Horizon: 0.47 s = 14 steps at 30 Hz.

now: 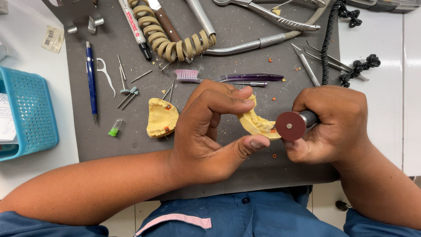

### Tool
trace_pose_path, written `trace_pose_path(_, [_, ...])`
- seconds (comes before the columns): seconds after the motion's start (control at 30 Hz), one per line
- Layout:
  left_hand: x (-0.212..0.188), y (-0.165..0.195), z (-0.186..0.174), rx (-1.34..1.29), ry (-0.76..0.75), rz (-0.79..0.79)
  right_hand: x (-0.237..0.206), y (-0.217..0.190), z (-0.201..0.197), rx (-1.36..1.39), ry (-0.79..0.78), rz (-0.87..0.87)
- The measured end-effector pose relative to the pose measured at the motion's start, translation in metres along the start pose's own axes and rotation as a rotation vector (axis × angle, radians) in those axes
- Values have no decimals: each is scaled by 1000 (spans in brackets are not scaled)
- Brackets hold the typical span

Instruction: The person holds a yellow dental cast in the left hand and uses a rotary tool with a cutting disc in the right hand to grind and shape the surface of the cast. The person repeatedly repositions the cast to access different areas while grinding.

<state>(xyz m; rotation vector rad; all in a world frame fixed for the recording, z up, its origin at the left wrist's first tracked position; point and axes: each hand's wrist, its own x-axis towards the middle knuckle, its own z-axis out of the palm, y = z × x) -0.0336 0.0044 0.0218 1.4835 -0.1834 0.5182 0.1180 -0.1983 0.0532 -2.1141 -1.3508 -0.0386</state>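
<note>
**Two hands, a yellow tooth model and a spinning-disc tool**

The left hand [210, 127] pinches a yellow plaster model of a row of teeth [256, 125] between the thumb below and the fingers above. The model is held up over the dark grey mat [245, 35], near the middle of the view. It is a curved piece, and its long side runs from upper left, by the fingertips, down to the lower right. Its lower right end points at the tool. The bumpy teeth face up and to the right.

The right hand [335, 127] is wrapped tight around a grey metal hand tool [309, 117]. The tool lies almost flat, with its long side running from right to left. At its left tip sits a round flat reddish-brown disc [290, 125]. The flat face of the disc looks up at the camera, and its edge touches the lower right end of the model.

A second yellow plaster tooth model [161, 117] lies on the mat, just left of the left hand. Above the hands lies a toothbrush with pink bristles and a purple handle [228, 77]. A blue pen [91, 81] lies further left, pointing up and down. A blue plastic basket [28, 112] sits off the mat on the white table at the far left. A beige curly cord [171, 37] lies at the top of the mat.
</note>
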Motion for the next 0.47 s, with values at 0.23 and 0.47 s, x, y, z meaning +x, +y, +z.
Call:
trace_pose_path(0.23, [2, 1, 0, 13, 2, 14, 1, 0, -1, 2, -14, 6])
trace_pose_path(0.47, [7, 5, 0, 45, 0, -7, 16, 14, 28, 3, -18, 13])
